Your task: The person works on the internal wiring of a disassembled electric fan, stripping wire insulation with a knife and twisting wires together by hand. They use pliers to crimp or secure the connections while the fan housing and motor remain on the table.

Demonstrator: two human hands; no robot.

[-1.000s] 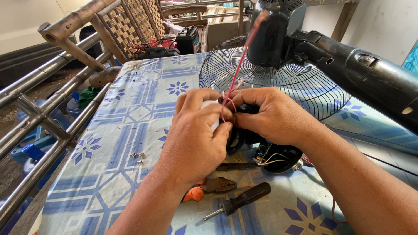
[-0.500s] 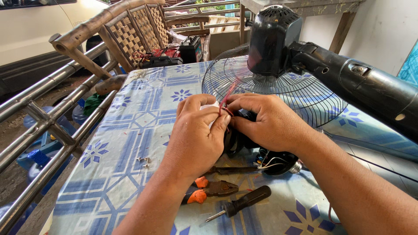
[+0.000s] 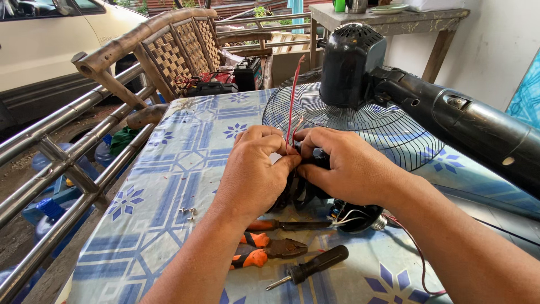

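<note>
Grip: my left hand [image 3: 253,171] and right hand [image 3: 349,166] pinch red wire [image 3: 292,104] ends together over a black fan part [image 3: 315,191] | Below grip: pliers [image 3: 264,250], screwdriver [image 3: 312,267] idle on surface [image 3: 163,186] | Progress: joint looks unfinished, fan [image 3: 360,95] open.

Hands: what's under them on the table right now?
Under the left hand and right hand sits a black part with loose wires; a red wire rises between the fingertips. Its middle is covered by the hands. Orange-handled pliers lie nearer.
</note>
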